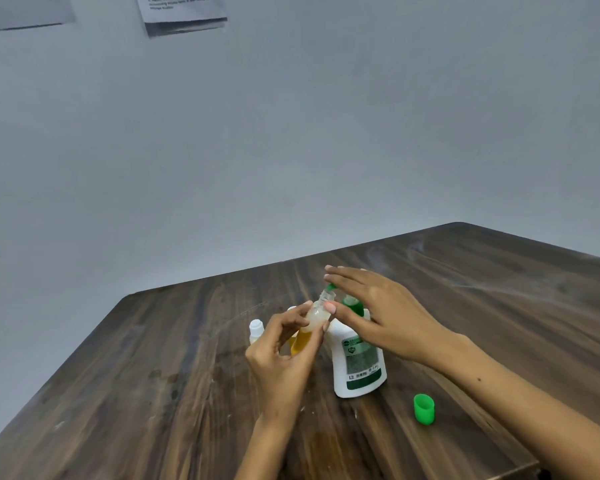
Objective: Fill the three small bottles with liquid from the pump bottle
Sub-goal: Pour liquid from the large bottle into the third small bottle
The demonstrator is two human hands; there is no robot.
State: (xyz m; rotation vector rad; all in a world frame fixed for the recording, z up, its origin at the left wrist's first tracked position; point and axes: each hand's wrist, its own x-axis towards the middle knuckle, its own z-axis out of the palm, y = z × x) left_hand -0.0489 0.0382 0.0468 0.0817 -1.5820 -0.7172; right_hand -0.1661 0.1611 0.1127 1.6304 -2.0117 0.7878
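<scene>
Nearest on the worktop (187, 393) lies a loose green cap (423, 409), and just behind it stands the white pump bottle (357, 362), upright. The left hand (284, 355) grasps a small bottle (314, 325) in curled fingers, partly filled with yellow liquid, its long axis tilted so the open neck points up and right to the green spout (330, 287); the right hand (371, 306) lies flat, fingers straight, on the pump head. To fill cleanly, I judge, keep neck under spout and press slowly (a capped white bottle (256, 329) waits beyond).
</scene>
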